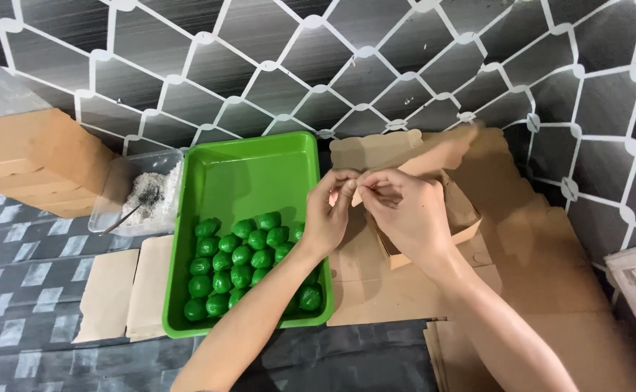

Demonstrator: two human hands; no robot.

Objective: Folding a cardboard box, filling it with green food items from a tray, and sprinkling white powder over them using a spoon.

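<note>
from the head view, the left hand and the right hand are seen touching, fingertips pinched together on something too small to tell. a brown cardboard box is found under them. at nine o'clock, round green balls are held in a green plastic tray.

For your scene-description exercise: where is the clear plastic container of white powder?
In the head view, the clear plastic container sits at the left, between the stacked brown boxes and the green tray.
</note>
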